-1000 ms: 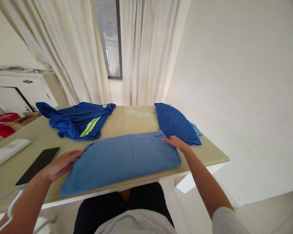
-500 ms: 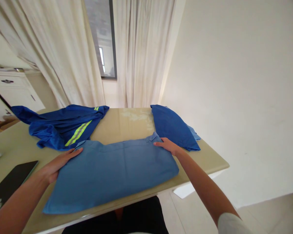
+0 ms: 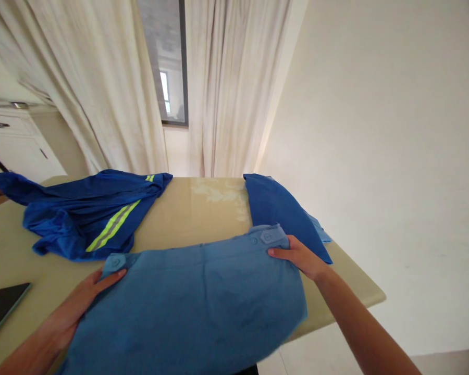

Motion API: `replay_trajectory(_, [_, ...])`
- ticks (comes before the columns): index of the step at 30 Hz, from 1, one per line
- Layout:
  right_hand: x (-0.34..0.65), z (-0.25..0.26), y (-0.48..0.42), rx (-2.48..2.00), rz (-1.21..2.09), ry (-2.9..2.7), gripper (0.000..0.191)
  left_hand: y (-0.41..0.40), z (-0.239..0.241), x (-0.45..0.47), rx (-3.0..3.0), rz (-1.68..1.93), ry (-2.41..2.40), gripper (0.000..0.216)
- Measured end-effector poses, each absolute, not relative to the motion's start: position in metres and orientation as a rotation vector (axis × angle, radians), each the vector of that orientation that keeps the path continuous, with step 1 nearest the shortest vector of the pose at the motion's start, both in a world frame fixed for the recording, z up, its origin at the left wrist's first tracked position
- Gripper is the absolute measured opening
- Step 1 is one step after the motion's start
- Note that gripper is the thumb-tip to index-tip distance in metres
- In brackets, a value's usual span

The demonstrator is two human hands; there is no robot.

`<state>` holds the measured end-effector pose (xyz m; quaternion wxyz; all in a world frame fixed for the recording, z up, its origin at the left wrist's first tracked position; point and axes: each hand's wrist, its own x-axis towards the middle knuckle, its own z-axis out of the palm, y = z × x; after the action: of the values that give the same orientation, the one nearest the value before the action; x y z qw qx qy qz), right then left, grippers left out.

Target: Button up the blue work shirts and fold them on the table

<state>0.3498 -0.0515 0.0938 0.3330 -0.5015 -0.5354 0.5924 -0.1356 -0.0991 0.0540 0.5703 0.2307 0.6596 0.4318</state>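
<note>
Light-blue garment [image 3: 195, 307], across the lower centre of the frame: pinched at both buttoned upper corners, presumably to keep the top edge stretched. Gripped at lower left by left hand [image 3: 82, 299], at right of centre by right hand [image 3: 303, 255], both with thumb in front, fingers closing behind. Beyond, on table [image 3: 183, 221]: striped dark-blue garment [image 3: 82, 208] bunched left, dark-blue cloth [image 3: 277, 208] lying right, perhaps spaced apart to avoid tangling.

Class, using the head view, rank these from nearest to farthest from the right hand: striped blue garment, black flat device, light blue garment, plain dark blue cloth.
1. Light blue garment, held in the right hand.
2. Plain dark blue cloth, just beyond that hand, on the table's right side.
3. Striped blue garment, across on the left.
4. Black flat device, at the view's left edge.
</note>
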Motion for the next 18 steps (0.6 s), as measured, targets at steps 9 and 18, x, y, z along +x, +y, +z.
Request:
replay_trajectory(9, [0.413, 0.208, -0.052, -1.647, 1.44, -1.757, 0.055, -0.124, 0.006, -0.012, 0.238, 0.918, 0.97, 0.073])
replay_trajectory(18, [0.449, 0.218, -0.07, -1.882, 1.204, -1.797, 0.046, -0.106, 0.004, 0.019, 0.092, 0.861, 0.942, 0.062])
